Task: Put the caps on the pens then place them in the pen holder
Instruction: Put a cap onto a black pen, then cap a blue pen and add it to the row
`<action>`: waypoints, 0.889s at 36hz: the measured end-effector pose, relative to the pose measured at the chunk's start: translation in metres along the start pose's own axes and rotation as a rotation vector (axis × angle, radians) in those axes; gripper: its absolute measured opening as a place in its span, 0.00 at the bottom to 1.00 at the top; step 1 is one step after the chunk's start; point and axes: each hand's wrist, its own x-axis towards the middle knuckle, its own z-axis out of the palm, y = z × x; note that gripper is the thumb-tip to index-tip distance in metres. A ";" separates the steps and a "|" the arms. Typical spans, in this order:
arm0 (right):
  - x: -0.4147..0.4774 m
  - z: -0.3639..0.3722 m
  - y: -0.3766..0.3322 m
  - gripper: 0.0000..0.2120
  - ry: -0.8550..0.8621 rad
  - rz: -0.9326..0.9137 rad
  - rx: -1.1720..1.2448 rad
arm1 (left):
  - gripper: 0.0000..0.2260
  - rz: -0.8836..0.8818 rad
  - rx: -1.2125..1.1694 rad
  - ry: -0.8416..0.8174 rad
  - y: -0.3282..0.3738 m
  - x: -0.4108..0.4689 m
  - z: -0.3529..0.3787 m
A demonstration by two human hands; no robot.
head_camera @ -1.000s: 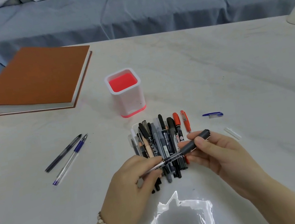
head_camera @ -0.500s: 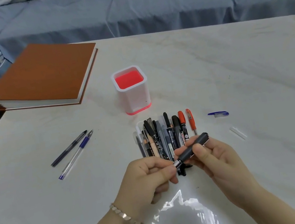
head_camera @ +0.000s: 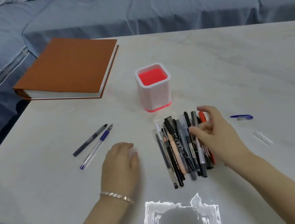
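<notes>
Glossy marble-look table (head_camera: 233, 69), cloth sofa (head_camera: 163, 6)

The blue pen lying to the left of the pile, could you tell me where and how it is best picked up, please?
Probably pinch the blue pen mid-barrel, just below its dark blue grip, coming from above. It lies flat on the table, slanted, with the black pen close along its upper-left side, so close the fingers across the barrel, with care.

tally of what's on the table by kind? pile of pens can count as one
Pen pile: 1
Loose uncapped pens, left of the pile: 2
Loose caps, blue cap and clear cap, right of the pile: 2
Pen holder, nothing in it: 1
Brown book: 1
Total: 7
</notes>
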 end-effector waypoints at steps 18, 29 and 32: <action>0.005 -0.015 0.031 0.07 -0.126 -0.302 -0.463 | 0.08 -0.163 0.266 0.075 -0.038 0.034 0.001; 0.037 -0.076 0.070 0.14 0.064 -0.078 -0.846 | 0.08 0.023 0.021 0.016 0.019 0.016 0.007; 0.041 -0.075 0.074 0.15 0.053 -0.051 -0.871 | 0.06 0.084 -0.080 -0.018 0.040 0.005 0.005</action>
